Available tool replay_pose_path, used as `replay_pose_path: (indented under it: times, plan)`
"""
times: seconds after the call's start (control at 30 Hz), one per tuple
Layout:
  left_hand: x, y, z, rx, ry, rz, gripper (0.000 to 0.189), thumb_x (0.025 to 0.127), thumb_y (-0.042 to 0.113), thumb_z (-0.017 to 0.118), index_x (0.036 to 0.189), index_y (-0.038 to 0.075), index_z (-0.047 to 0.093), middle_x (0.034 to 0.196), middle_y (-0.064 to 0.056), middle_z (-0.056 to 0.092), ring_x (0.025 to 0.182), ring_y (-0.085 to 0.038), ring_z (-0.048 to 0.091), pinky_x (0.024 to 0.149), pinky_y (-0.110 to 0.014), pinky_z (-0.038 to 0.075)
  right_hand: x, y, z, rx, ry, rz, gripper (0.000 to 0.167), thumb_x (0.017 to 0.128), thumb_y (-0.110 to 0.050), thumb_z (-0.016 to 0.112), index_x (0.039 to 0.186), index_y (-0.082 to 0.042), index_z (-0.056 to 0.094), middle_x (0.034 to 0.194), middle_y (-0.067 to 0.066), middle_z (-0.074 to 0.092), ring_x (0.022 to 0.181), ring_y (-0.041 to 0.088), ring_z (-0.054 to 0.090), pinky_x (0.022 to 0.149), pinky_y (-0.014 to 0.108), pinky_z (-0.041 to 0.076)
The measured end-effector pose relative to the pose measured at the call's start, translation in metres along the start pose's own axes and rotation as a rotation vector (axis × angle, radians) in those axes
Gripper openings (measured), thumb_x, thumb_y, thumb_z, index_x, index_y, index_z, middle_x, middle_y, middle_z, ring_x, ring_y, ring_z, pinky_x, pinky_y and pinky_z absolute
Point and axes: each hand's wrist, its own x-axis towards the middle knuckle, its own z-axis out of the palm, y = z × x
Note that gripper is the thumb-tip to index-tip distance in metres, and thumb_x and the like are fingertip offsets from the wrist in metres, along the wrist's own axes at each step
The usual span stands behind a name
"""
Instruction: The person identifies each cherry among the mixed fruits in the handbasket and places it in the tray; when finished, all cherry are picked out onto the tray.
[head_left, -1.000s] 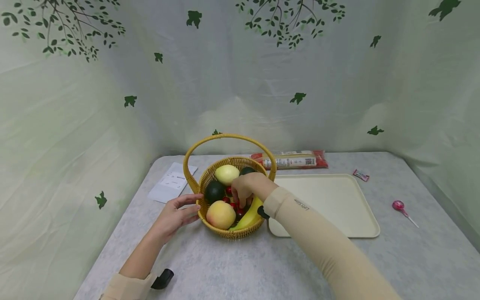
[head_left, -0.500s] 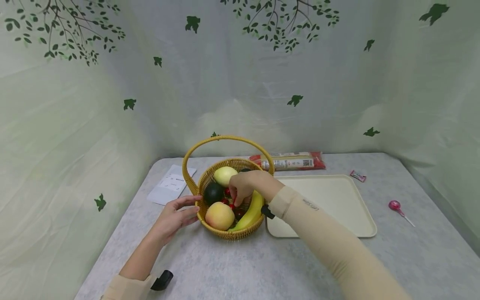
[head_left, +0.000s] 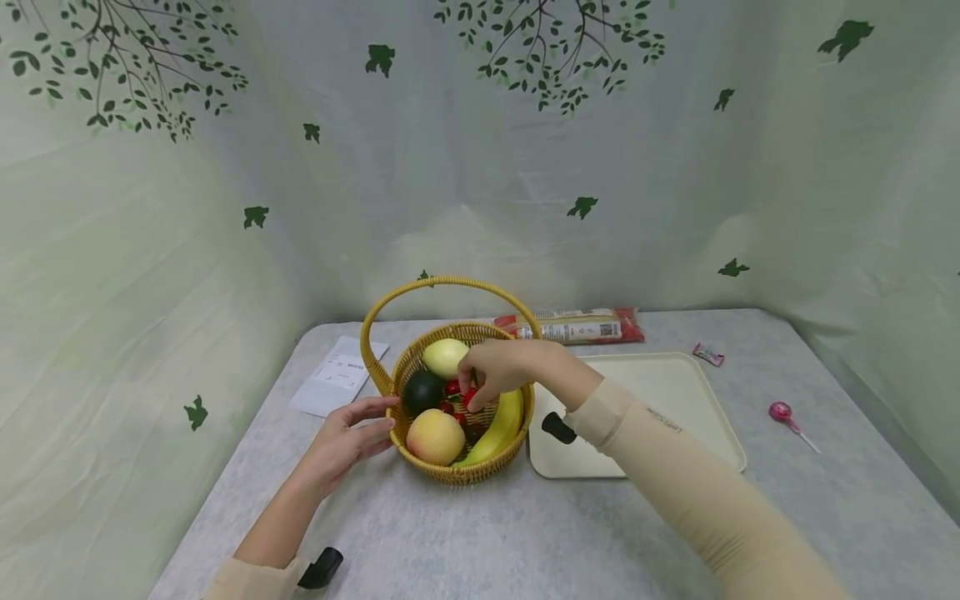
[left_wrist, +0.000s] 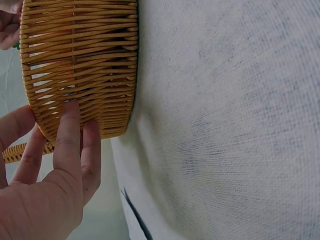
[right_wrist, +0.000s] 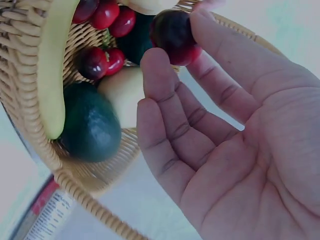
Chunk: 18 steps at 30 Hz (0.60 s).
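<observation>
A yellow wicker basket (head_left: 465,477) with a tall handle holds a peach (head_left: 435,437), a banana (head_left: 495,433), a pale yellow fruit (head_left: 445,358), dark green fruits (right_wrist: 92,122) and several red cherries (right_wrist: 105,12). Over the basket, my right hand (head_left: 504,367) pinches a dark red cherry (right_wrist: 172,35) between thumb and fingertips; its other fingers are bent loosely. My left hand (head_left: 352,437) is at the basket's left side, its nearly straight fingertips touching the woven wall, as the left wrist view shows.
Right of the basket lies a cream tray (head_left: 637,400), with a long red-and-clear package (head_left: 592,328) behind it. A small wrapped candy (head_left: 708,355) and a pink lollipop (head_left: 780,412) lie farther right. White paper (head_left: 333,375) lies left of the basket.
My right hand has risen from among the cherries, bringing one up in its fingertips, and its forearm has shifted right. My left hand stays at the basket's side. The view has shifted slightly.
</observation>
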Motion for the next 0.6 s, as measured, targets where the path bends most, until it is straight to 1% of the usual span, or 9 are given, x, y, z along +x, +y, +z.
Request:
replay_pose_path:
  times: [0.13,0.3,0.4,0.6]
  plan:
    - [0.0,0.0,0.0,0.003,0.002,-0.004,0.051,0.106,0.018,0.069,0.152,0.003,0.057,0.155,-0.021,0.048,0.125,-0.017,0.065,0.101,-0.037,0.063,-0.014,0.002,-0.002,0.03,0.014,-0.039,0.016,0.102,-0.026,0.077,0.112,-0.015,0.07,0.094,0.004,0.072,0.076,0.012,0.06,0.067,0.024,0.047]
    - [0.001,-0.001,0.001,0.001,0.014,-0.013,0.049,0.106,0.016,0.069,0.152,0.004,0.058,0.155,-0.02,0.049,0.128,-0.02,0.064,0.1,-0.037,0.063,-0.031,0.007,0.0,0.047,0.056,-0.075,0.02,0.101,-0.03,0.077,0.113,-0.016,0.07,0.092,-0.001,0.071,0.078,0.01,0.061,0.07,0.024,0.05]
    - [0.001,-0.002,0.001,-0.001,0.019,-0.015,0.049,0.106,0.016,0.069,0.151,0.004,0.058,0.154,-0.02,0.049,0.129,-0.022,0.063,0.1,-0.037,0.063,-0.044,0.011,0.002,0.062,0.089,-0.08,0.02,0.101,-0.033,0.078,0.112,-0.019,0.07,0.091,-0.004,0.071,0.079,0.01,0.061,0.071,0.026,0.051]
    - [0.0,-0.002,0.002,-0.001,0.021,-0.008,0.048,0.106,0.017,0.069,0.151,0.005,0.059,0.154,-0.02,0.049,0.131,-0.025,0.062,0.102,-0.039,0.062,-0.07,0.021,0.007,0.106,0.155,-0.088,0.018,0.101,-0.033,0.078,0.112,-0.022,0.07,0.088,-0.006,0.07,0.078,0.01,0.062,0.071,0.027,0.054]
